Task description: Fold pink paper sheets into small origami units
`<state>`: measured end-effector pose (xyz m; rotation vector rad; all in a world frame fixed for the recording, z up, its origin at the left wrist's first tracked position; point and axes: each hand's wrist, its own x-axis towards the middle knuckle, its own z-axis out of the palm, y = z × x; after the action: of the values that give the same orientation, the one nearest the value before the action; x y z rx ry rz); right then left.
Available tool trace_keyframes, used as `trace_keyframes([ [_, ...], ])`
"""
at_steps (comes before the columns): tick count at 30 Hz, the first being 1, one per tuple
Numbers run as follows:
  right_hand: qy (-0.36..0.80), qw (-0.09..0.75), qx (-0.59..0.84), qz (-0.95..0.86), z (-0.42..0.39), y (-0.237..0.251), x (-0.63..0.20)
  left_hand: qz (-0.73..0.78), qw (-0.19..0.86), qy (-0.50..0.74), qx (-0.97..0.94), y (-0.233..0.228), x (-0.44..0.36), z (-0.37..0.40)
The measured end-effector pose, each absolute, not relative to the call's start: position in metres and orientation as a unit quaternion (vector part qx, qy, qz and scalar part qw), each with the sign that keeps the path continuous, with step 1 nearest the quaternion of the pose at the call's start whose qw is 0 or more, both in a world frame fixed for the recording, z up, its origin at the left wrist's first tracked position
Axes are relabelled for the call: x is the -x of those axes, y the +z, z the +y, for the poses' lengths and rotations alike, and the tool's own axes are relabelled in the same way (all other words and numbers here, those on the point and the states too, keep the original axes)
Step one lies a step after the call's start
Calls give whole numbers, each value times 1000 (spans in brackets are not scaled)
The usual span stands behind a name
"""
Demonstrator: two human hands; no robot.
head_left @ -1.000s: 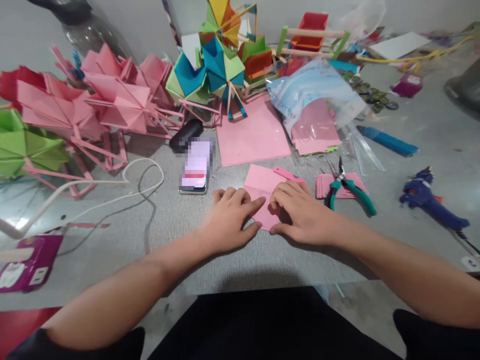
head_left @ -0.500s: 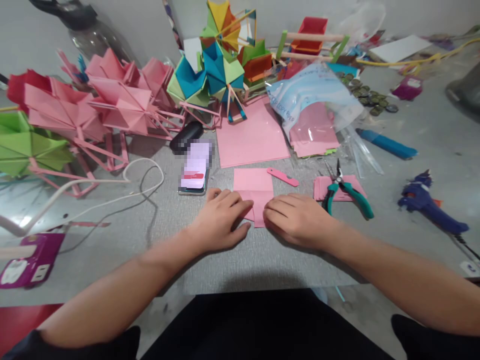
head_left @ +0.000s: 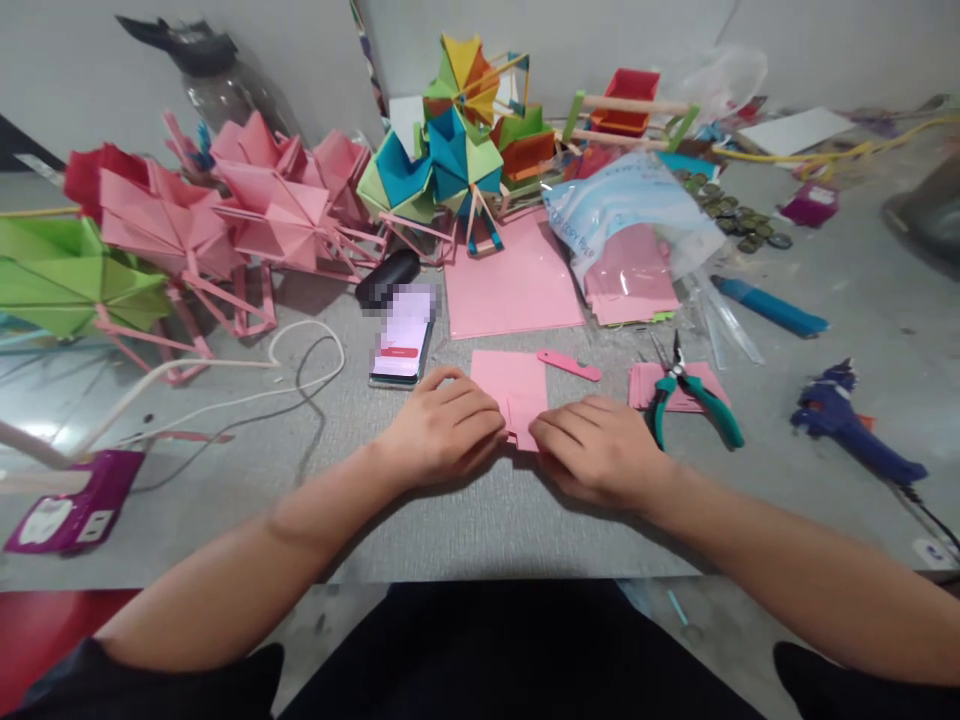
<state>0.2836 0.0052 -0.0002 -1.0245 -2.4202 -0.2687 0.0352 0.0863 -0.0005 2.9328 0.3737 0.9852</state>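
Observation:
A small pink paper sheet [head_left: 510,373] lies on the table in front of me, with a folded, narrow pink piece [head_left: 527,418] at its near edge. My left hand [head_left: 450,425] is closed at the left side of the folded paper, its fingertips pressed together on it. From the right, my right hand [head_left: 596,450] has its fingers curled and closed on the other side of the same paper. My thumbs are mostly hidden beneath the fingers. Just beyond the paper lies a pink utility knife [head_left: 568,365].
Green-handled pliers [head_left: 679,390] rest on a stack of pink paper pieces [head_left: 643,385] at right, near a blue glue gun [head_left: 847,420]. A phone [head_left: 405,335] lies at left. Behind stand pink paper wheels [head_left: 176,225], large pink sheets [head_left: 502,280] and a plastic bag [head_left: 637,205].
My left fingers have closed in and the left thumb has tucked out of sight. The near end of the pink paper looks folded up more. The view has shifted slightly.

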Motion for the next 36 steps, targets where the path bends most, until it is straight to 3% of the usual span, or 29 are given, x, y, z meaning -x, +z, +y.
trace_keyframes([
  [5, 65, 393, 376, -837, -2, 10, -283, 130, 204, 437, -867, 6, -35, 74],
  [10, 216, 421, 402, -784, -11, 18, -276, 196, 277, 407, -848, 24, -32, 55],
  [15, 178, 420, 410, -790, -14, 17, -273, 240, 279, 392, -843, 32, -29, 46],
  [23, 78, 420, 333, -841, -14, 20, -277, 174, 237, 439, -849, 16, -32, 35],
  [36, 60, 403, 263, -874, -13, 19, -288, 146, 235, 438, -856, 9, -31, 31],
])
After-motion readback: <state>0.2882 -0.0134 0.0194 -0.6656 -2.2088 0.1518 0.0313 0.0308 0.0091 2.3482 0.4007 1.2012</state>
